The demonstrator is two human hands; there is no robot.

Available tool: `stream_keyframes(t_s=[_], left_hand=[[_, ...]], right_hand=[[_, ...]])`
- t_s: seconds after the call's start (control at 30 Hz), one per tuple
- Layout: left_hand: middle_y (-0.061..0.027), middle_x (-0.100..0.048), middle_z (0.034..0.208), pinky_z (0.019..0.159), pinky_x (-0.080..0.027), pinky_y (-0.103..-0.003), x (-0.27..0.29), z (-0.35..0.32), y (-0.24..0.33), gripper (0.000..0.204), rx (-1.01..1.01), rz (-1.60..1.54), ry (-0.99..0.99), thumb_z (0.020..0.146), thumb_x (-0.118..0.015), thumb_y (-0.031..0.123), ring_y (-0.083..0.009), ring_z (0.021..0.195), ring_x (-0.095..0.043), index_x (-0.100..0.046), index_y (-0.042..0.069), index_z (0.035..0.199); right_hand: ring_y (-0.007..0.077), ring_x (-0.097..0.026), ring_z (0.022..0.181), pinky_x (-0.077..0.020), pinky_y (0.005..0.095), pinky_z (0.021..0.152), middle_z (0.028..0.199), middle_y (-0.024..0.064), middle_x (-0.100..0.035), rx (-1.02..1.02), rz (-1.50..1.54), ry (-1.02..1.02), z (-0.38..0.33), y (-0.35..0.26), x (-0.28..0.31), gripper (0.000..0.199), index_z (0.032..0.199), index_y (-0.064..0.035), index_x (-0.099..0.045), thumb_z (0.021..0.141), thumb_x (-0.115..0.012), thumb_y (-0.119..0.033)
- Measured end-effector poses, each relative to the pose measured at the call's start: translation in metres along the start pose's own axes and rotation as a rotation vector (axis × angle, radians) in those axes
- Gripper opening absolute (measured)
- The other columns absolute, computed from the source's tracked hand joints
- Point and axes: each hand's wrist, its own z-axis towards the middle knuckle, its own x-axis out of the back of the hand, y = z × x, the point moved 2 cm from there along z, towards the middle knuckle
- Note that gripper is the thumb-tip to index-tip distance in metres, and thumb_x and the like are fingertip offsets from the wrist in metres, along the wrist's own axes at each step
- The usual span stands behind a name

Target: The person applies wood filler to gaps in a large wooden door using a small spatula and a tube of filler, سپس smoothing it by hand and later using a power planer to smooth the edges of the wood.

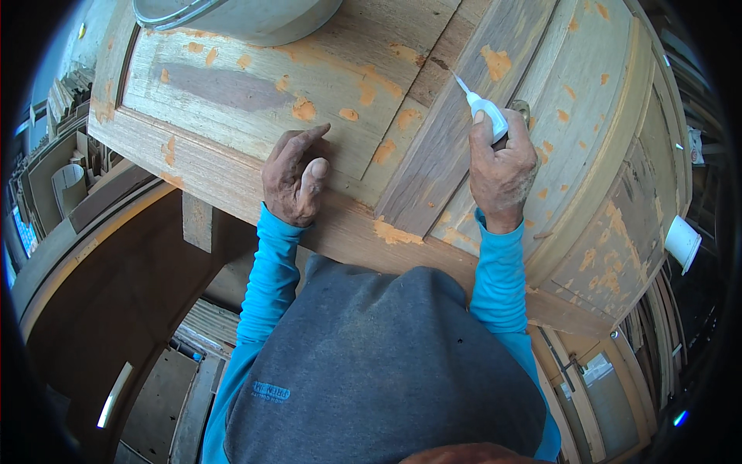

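Note:
My right hand (504, 170) is closed round a small white squeeze bottle (488, 116). Its long thin nozzle points up and to the left, over a dark wooden strip (440, 155) of a panelled door. My left hand (294, 179) hovers at or rests on the near edge of the wooden door (232, 147); contact is hard to tell. Its fingers are loosely bent and apart, with nothing in them. Orange filler patches (304, 108) dot the wood around both hands. Behind my right hand, a small round brass-coloured thing (520, 110) is partly hidden.
A pale bucket (263, 19) stands on the door at the far left. At the right edge is a white cup (682, 241). Stacked boards (69, 100) fill the left side, and a curved dark wooden piece (100, 286) lies below. More door frames (595, 387) stand at the lower right.

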Motion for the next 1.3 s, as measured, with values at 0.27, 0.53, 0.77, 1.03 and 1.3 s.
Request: stream_keyframes(t_s=[0.27, 0.53, 0.77, 1.03, 1.3], left_hand=[[-0.0177, -0.067, 0.104, 0.086, -0.054, -0.036, 0.0023, 0.0, -0.0053, 0.058, -0.018, -0.03, -0.006, 0.102, -0.062, 0.049, -0.028, 0.095, -0.069, -0.07, -0.002, 0.127], [-0.0179, -0.068, 0.104, 0.085, -0.054, -0.036, 0.0011, 0.0003, -0.0044, 0.057, -0.018, -0.051, 0.002, 0.101, -0.063, 0.048, -0.0283, 0.094, -0.069, -0.07, -0.002, 0.127], [-0.0181, -0.068, 0.104, 0.084, -0.054, -0.036, 0.0015, -0.0001, -0.0061, 0.057, -0.016, -0.045, -0.006, 0.101, -0.063, 0.048, -0.0283, 0.094, -0.069, -0.07, -0.002, 0.127], [-0.0174, -0.068, 0.103, 0.084, -0.054, -0.036, 0.0014, -0.0002, -0.0067, 0.057, -0.016, -0.048, -0.01, 0.102, -0.063, 0.048, -0.0275, 0.094, -0.069, -0.07, -0.002, 0.128], [-0.0167, -0.067, 0.104, 0.083, -0.054, -0.036, 0.0008, -0.0011, -0.008, 0.056, -0.01, -0.055, -0.003, 0.102, -0.063, 0.048, -0.0265, 0.093, -0.068, -0.07, -0.001, 0.128]], right_hand=[[0.0148, -0.057, 0.062, -0.0463, 0.0368, 0.054, 0.07, 0.0084, -0.061, -0.031, 0.037, 0.013, -0.0012, -0.0008, 0.0005, 0.016, 0.096, -0.0004, -0.064, 0.099, -0.068, -0.015], [0.0153, -0.06, 0.064, -0.0487, 0.0363, 0.057, 0.071, 0.0086, -0.063, -0.011, 0.052, 0.003, -0.0034, -0.0001, 0.0, 0.019, 0.099, 0.0004, -0.066, 0.099, -0.069, -0.019], [0.0174, -0.062, 0.064, -0.0498, 0.0366, 0.058, 0.073, 0.0103, -0.064, -0.024, 0.049, -0.016, -0.0032, -0.0006, -0.003, 0.02, 0.103, 0.0002, -0.068, 0.099, -0.069, -0.019], [0.0179, -0.065, 0.067, -0.0513, 0.0365, 0.06, 0.076, 0.0108, -0.066, -0.018, 0.057, -0.045, -0.0017, 0.0015, -0.0072, 0.019, 0.105, -0.0005, -0.069, 0.1, -0.068, -0.019], [0.0179, -0.064, 0.071, -0.0512, 0.0364, 0.062, 0.081, 0.0109, -0.066, -0.03, 0.058, -0.06, -0.0006, -0.0039, -0.0075, 0.019, 0.107, -0.0005, -0.069, 0.101, -0.066, -0.019]])
